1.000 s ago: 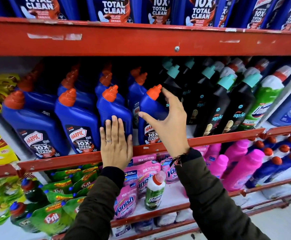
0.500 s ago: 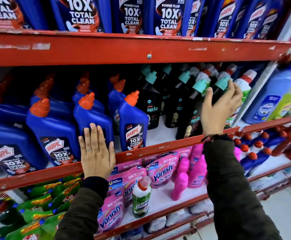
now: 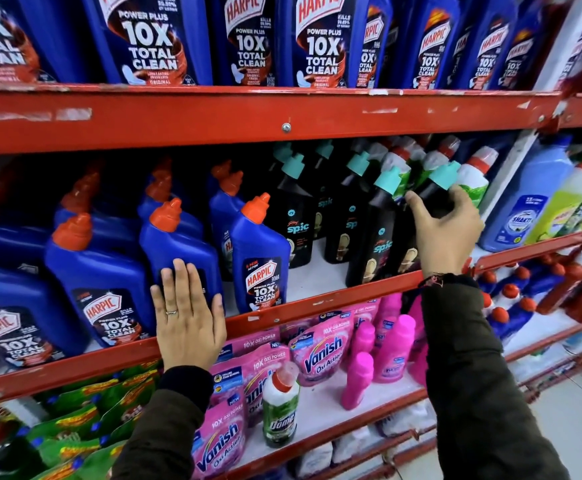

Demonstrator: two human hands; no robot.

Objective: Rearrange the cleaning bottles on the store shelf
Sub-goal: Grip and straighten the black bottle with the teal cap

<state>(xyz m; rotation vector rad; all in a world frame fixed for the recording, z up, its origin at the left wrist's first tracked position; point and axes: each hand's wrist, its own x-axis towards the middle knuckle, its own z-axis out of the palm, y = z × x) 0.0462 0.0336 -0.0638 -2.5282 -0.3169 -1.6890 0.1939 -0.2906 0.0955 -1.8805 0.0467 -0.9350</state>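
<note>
Red metal shelving (image 3: 282, 112), paint chipped and scuffed along the front rails, one bolt (image 3: 286, 127) at the middle. White shelf boards (image 3: 320, 271) between rails. Pale tiled floor (image 3: 573, 410) at lower right. Bright, even store light.

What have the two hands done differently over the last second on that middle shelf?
The right hand left the orange-capped blue Harpic bottle it was reaching around, travelled right along the row, and now wraps around the neck of a black Spic bottle with a teal cap. The left hand stayed flat against the front of another blue Harpic bottle and the red shelf rail.
</note>
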